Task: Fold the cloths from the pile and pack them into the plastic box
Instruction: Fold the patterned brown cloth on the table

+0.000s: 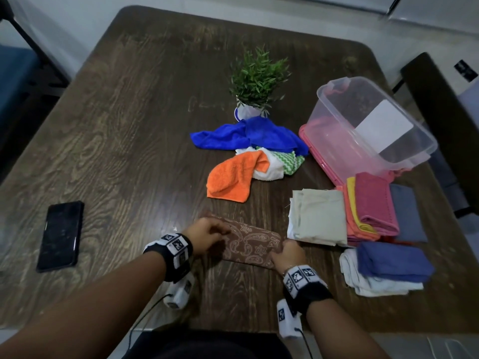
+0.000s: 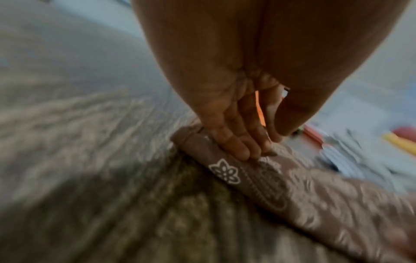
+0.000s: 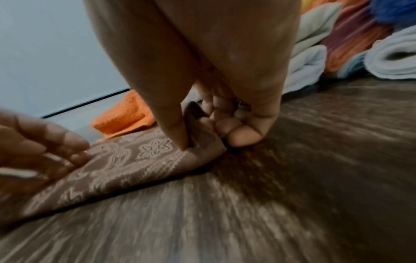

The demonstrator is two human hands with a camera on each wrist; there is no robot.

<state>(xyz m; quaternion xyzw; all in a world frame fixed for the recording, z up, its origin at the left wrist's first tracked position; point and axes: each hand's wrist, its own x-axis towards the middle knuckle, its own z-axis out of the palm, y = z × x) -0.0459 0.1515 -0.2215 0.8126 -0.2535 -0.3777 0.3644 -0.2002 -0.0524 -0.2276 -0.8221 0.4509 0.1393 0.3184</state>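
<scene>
A: Nearest the camera, bottom centre of the head view: both hands on the brown patterned cloth (image 1: pixel 250 246), which lies as a folded strip flat on the table (image 1: pixel 129 141).
B: Left hand (image 1: pixel 206 238)?
A: At the cloth's left end. The left wrist view shows the fingers (image 2: pixel 234 144) laid fairly straight along the fold with the tips pressing down. Not clenched; whether the thumb pinches underneath I can't tell.
B: Right hand (image 1: pixel 287 256)?
A: At the right end. The right wrist view shows the thumb on top and curled fingers (image 3: pixel 234 129) below, pinching the cloth's corner.
B: The pile?
A: Centre of the frame, above the hands: orange cloth (image 1: pixel 230 178) in front, touching a white cloth (image 1: pixel 269 168) and a green zigzag cloth (image 1: pixel 291 161), with the blue cloth (image 1: pixel 248 136) spread behind them.
B: Box?
A: The plastic box (image 1: pixel 373 125) is clear, upper right, tipped on its side and resting on a pink lid (image 1: pixel 321 154). No cloths visible inside.
B: Folded ones?
A: Right side, below the box: beige cloth (image 1: pixel 317 216), a pink cloth (image 1: pixel 374 206) on an orange and yellow stack, a grey-blue cloth (image 1: pixel 409 213) beside it, and a dark blue cloth (image 1: pixel 392 260) on a pale one at lower right.
B: Other stuff?
A: Potted plant (image 1: pixel 258 79) behind the pile, black phone (image 1: pixel 62 234) at the left.
</scene>
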